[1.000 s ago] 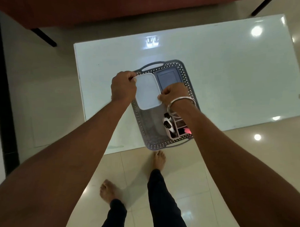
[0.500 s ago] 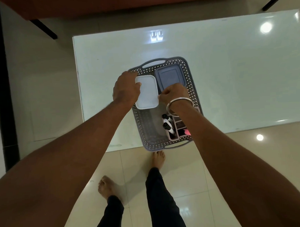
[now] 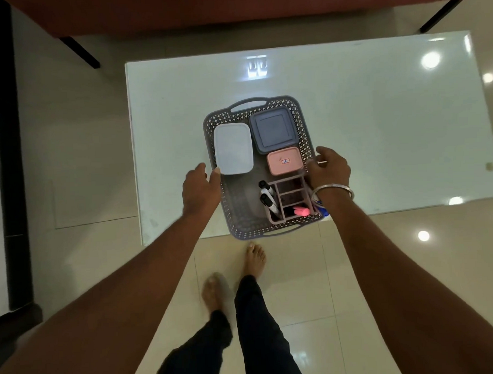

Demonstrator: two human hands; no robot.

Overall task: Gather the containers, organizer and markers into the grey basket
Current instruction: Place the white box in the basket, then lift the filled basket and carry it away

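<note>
A glossy white table [image 3: 377, 126] stands on pale floor tiles [image 3: 354, 281], red furniture [image 3: 205, 9] beyond it.

Grey basket [image 3: 248, 103]: on the white surface [image 3: 377, 126], at its near edge.
White container [image 3: 232, 148]: inside the basket, far left.
Blue-grey container [image 3: 272, 130]: basket's far right corner.
Pink container [image 3: 285, 161]: just nearer than the blue-grey one.
Organizer [image 3: 291, 189]: basket's near right corner, holding two black-capped markers [image 3: 268, 198] and a pink highlighter [image 3: 301, 211].
Hands: left hand [image 3: 202, 188] at the basket's left wall, fingers relaxed; right hand [image 3: 330, 167] at its right rim, loosely curved.
</note>
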